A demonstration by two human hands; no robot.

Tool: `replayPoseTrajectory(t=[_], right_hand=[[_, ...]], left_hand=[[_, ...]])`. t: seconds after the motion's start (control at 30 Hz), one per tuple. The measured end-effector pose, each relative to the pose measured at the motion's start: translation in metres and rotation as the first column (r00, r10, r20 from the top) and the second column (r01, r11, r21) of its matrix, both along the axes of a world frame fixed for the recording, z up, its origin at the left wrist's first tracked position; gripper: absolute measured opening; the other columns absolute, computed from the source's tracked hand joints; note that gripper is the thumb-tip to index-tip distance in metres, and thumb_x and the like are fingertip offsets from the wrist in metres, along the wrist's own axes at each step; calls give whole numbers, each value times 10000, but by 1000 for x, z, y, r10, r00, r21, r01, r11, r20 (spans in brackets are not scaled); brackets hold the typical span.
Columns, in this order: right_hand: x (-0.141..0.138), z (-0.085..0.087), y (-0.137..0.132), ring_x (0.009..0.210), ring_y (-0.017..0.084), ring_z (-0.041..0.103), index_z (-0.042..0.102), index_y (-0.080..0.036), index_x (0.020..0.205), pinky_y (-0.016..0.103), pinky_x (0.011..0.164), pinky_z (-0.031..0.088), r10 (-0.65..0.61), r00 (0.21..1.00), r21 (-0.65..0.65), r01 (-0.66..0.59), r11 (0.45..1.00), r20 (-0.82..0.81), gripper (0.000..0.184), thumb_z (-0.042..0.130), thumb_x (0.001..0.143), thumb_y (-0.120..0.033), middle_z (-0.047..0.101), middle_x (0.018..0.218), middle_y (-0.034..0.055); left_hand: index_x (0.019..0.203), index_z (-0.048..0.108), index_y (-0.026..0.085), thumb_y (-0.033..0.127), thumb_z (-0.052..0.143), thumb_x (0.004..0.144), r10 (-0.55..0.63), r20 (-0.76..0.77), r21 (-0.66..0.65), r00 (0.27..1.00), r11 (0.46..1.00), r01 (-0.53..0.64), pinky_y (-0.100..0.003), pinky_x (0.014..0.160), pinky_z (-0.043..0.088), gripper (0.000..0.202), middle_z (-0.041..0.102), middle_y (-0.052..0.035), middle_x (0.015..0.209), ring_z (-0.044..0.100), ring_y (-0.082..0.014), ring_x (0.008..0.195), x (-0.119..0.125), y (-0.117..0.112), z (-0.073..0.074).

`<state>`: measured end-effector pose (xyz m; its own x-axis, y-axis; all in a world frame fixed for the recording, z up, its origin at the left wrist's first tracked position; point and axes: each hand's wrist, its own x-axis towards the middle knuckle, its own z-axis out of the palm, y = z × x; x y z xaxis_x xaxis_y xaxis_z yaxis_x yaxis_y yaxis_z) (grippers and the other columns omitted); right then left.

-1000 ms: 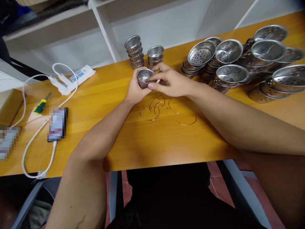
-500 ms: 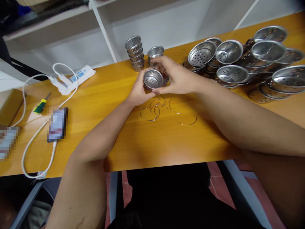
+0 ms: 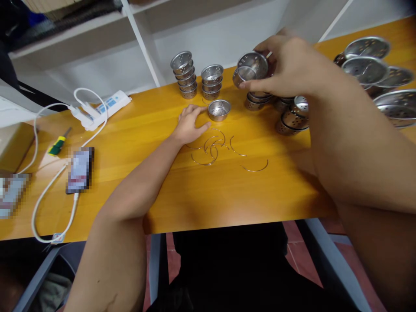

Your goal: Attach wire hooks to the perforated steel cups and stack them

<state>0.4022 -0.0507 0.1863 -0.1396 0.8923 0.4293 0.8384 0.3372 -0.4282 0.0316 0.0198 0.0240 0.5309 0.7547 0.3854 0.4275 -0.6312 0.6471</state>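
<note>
With thumb and fingers, my right hand [image 3: 282, 65] grips a perforated metal cup [image 3: 252, 67], its mouth tilted toward me, above a low stack of cups [image 3: 255, 103] at the right. My left hand [image 3: 191, 125] is open on the table, fingers apart, close beside a small metal cup [image 3: 219, 111] standing upright. Whether a fingertip touches that cup is hard to tell. Several thin curved wire pieces [image 3: 212, 149] lie in front of the left hand. Behind stand a tall stack of perforated cups [image 3: 184, 74] and a shorter stack [image 3: 212, 82].
More stacked perforated cups [image 3: 365, 71] fill the table's right side, partly hidden by my right arm. To the left are a power strip [image 3: 108, 106] with white cables, a yellow-green screwdriver [image 3: 57, 146], a phone [image 3: 79, 171] and a box [image 3: 16, 145]. White shelving [image 3: 208, 39] rises behind.
My right hand has moved right from the small cup and now holds another cup. My left hand has let go of the small cup, which now stands on the table.
</note>
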Motion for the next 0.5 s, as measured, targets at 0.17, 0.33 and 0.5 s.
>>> replayPoseTrajectory(t=[0.17,0.33,0.5], right_hand=[[9,-2,8,883,161,712,943,-251,1538,425,875,601,28,992,-93,-17,996,123,969,1356,668,-361,892,1432,152],[-4,17,-9,894,149,725,960,-208,1399,397,841,546,82,967,-256,-18,967,242,721,1261,853,-570,925,1351,102],[-16,40,-42,1092,316,817,853,-312,1659,527,1052,682,125,966,-253,-66,965,227,732,1176,1021,-467,880,1566,155]], left_hand=[[1736,791,323,831,961,993,-106,52,47,993,993,104,-795,1574,443,916,794,-203,1720,692,-501,1677,0,-3,6],[1834,715,310,883,802,1122,-217,-15,92,976,972,217,-710,1617,457,918,693,-215,1849,653,-459,1794,3,-12,16],[1710,809,350,826,792,1168,-208,-81,98,975,972,215,-710,1618,474,722,686,-172,1856,648,-448,1818,4,-16,17]])
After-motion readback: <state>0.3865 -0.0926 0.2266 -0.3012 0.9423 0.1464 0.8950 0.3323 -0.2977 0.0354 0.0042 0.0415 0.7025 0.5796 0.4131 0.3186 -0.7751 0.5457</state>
